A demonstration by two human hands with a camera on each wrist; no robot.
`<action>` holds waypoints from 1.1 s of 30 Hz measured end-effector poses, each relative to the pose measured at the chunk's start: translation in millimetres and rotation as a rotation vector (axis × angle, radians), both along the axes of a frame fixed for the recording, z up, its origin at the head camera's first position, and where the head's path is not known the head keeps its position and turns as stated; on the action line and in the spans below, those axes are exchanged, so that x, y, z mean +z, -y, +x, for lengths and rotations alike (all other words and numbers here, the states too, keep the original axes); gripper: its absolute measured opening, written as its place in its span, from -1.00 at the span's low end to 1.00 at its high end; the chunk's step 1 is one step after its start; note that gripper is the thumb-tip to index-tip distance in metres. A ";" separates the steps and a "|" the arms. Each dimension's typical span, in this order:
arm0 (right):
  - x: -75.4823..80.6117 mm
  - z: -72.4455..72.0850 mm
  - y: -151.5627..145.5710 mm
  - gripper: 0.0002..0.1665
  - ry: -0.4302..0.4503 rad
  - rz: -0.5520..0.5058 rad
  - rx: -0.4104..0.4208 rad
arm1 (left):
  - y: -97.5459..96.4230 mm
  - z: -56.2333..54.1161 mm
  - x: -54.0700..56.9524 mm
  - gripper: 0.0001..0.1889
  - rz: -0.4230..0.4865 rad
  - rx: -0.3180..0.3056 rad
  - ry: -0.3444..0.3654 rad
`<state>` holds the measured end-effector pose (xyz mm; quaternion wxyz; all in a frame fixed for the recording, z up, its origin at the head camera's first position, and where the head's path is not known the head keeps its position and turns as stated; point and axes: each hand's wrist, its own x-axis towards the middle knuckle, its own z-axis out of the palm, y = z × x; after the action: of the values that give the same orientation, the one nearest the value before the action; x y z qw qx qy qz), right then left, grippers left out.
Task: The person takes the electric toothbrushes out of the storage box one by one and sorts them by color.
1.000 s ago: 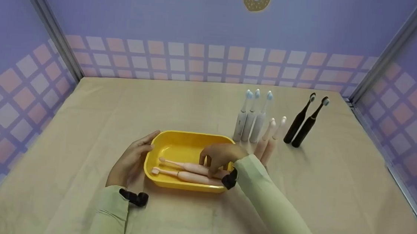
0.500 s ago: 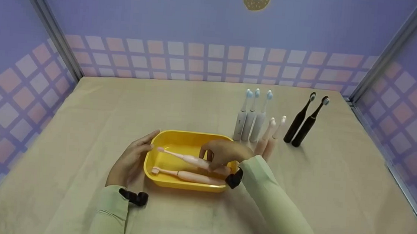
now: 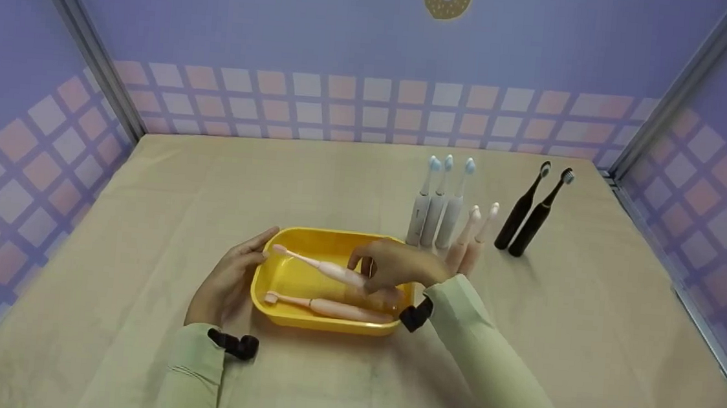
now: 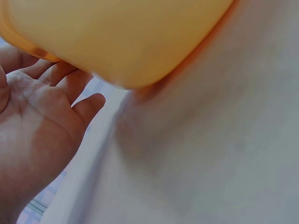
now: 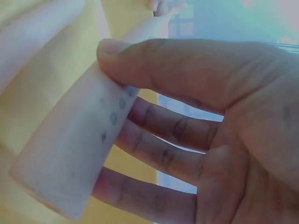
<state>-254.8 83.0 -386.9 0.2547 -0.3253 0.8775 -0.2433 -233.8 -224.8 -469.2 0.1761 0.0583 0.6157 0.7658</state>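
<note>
In the head view, my right hand (image 3: 401, 264) reaches over the right part of a yellow plastic basin (image 3: 328, 325). It pinches the handle of a pale pink electric toothbrush (image 3: 340, 272), thumb on one side and fingers on the other. The handle's lower end is raised and the brush head points to the far left corner. Another pink toothbrush (image 3: 342, 310) lies along the near side of the basin. My left hand (image 3: 228, 277) rests against the basin's left end, thumb at the rim. In the left wrist view, its palm (image 4: 39, 116) faces up, fingers straight against the outer wall.
Behind the basin to the right stand several upright toothbrushes: three white ones (image 3: 435, 219), two pink ones (image 3: 473, 251) partly hidden by the right arm, and two black ones (image 3: 530, 227). A beige cloth (image 3: 242, 181) covers the table. Patterned panels (image 3: 376, 43) enclose it.
The held toothbrush has turned and lifted, its head swinging away toward the far left corner of the basin. My right wrist has shifted slightly right. My left hand and the other toothbrushes stay put.
</note>
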 end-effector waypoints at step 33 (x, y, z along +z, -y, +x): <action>9.1 30.4 -39.6 -0.58 -0.320 -0.374 0.024 | -0.4 -2.4 -0.3 -0.39 -0.061 0.028 -0.036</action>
<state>-224.4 122.6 -377.8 0.0506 -0.4118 0.8424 -0.3437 -236.2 -224.4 -469.5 0.1557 0.0581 0.6428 0.7478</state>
